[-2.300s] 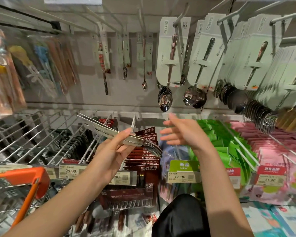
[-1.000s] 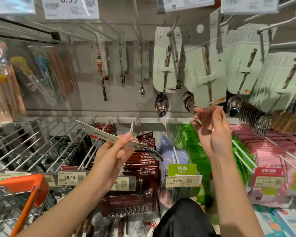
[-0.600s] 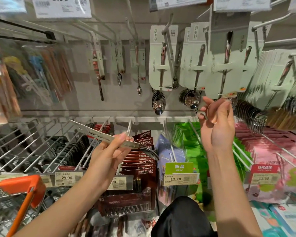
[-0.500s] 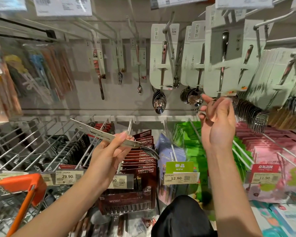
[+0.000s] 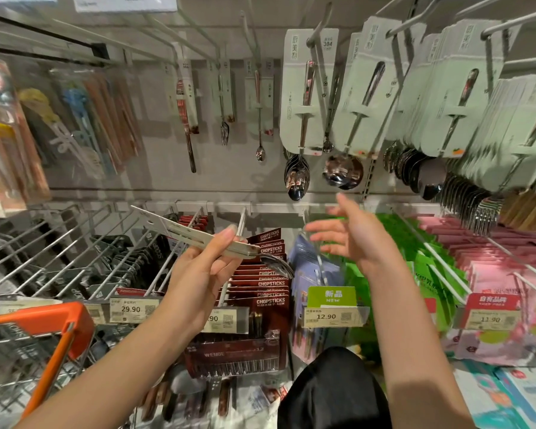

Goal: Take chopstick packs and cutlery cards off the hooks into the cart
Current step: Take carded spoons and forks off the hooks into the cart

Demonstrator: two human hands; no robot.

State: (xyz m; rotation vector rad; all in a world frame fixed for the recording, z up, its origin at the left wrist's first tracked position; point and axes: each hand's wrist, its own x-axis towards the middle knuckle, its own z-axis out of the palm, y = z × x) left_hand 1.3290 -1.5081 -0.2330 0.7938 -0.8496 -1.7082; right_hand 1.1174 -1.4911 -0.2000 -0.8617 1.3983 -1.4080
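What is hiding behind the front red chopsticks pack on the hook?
Behind the front dark red chopsticks pack hangs a row of matching packs; only their top edges, printed CHOPSTICKS, peek out. Their lower parts are covered, so the chopsticks inside them cannot be seen.

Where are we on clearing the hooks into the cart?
Done: cannot confirm; little of the cart interior shows. In hand: the left hand pinches a stack of spoon cards, off the hooks and not yet in the cart. The right hand is open and empty below the hanging cutlery cards. Left: many cards remain on the upper hooks, and the chopstick packs below.
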